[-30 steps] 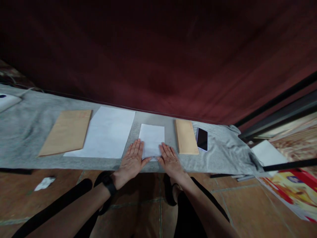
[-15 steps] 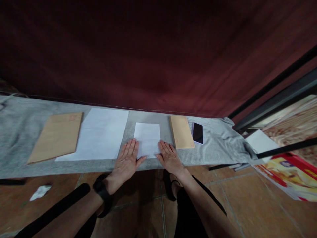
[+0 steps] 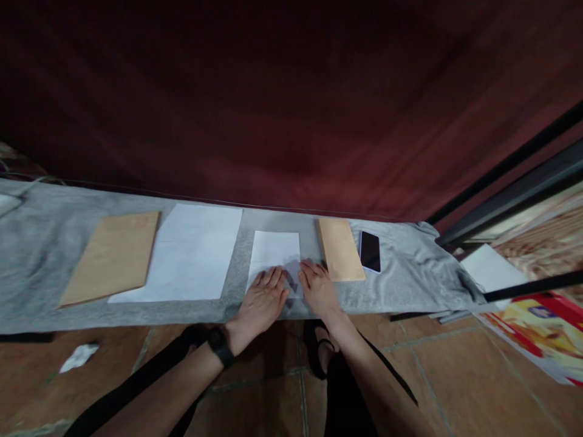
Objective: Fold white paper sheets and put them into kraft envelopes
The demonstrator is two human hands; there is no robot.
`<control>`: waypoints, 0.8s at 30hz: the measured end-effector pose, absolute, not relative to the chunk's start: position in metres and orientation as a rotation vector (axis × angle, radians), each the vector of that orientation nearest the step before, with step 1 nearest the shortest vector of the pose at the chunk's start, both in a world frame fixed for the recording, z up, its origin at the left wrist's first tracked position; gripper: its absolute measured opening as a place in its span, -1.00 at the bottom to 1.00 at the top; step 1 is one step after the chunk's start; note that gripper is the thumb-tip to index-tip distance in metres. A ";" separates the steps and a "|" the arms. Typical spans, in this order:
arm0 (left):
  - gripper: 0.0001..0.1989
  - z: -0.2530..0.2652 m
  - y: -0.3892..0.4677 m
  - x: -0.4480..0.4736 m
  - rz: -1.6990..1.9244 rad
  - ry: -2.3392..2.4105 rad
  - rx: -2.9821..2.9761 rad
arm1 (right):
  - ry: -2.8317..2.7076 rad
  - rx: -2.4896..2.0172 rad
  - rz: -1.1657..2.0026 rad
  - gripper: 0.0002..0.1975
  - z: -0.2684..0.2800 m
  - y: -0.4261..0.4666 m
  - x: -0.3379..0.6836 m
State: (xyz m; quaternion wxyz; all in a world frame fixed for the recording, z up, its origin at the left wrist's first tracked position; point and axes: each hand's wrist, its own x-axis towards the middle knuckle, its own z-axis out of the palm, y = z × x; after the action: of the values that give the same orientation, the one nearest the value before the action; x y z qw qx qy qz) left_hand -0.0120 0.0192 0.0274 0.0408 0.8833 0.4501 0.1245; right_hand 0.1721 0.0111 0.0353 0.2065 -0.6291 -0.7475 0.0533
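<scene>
A small white sheet of paper (image 3: 276, 247), perhaps folded, lies before me on a grey cloth. My left hand (image 3: 264, 296) rests flat on its lower part, fingers extended, covering the near left corner. At the sheet's right edge is my right hand (image 3: 317, 290), palm down with its fingers stretched out and the fingertips touching the edge. Neither hand grips anything. Right of the sheet is a stack of small brown envelopes (image 3: 340, 250), close to my right fingertips. To the left lies a large stack of white paper (image 3: 195, 252), partly under a big brown envelope (image 3: 113, 255).
A phone (image 3: 370, 251) lies right of the small envelopes. The grey cloth (image 3: 410, 267) covers a narrow table against a dark red curtain (image 3: 273, 121). Black metal bars (image 3: 510, 164) and a colourful box (image 3: 542, 334) are at the right. Crumpled white paper (image 3: 78, 357) is on the tiled floor.
My left hand has slid rightward from the sheet's left edge onto its lower middle. My right hand stays by the right edge. The whole view has shifted slightly.
</scene>
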 end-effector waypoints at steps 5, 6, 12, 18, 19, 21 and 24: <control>-0.52 0.038 0.030 -0.005 0.448 1.435 2.669 | -2.203 -1.657 0.126 -0.51 0.021 0.013 0.155; -0.50 0.036 0.032 -0.004 0.478 1.430 2.682 | -2.228 -1.666 0.121 -0.49 0.017 0.013 0.153; -0.39 0.011 0.038 0.000 0.427 1.482 2.648 | -2.348 -1.700 0.005 -0.43 -0.002 0.010 0.147; -0.21 0.004 0.037 -0.005 0.435 1.565 2.651 | -2.347 -1.731 -0.072 -0.45 -0.006 0.008 0.150; -0.21 0.004 0.037 -0.006 0.436 1.573 2.653 | -2.340 -1.741 -0.068 -0.45 -0.006 0.008 0.151; -0.21 0.003 0.037 -0.011 0.436 1.600 2.652 | -2.327 -1.753 -0.052 -0.44 -0.006 0.007 0.153; -0.21 0.002 0.037 -0.019 0.410 1.651 2.641 | -2.301 -1.762 -0.033 -0.42 -0.006 0.006 0.159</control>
State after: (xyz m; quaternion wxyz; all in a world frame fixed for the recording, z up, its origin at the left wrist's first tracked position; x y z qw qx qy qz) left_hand -0.0188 0.0371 0.0023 -0.0002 0.8407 0.5256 0.1305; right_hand 0.1593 0.0065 -0.0064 0.1215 -0.6034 -0.7881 -0.0115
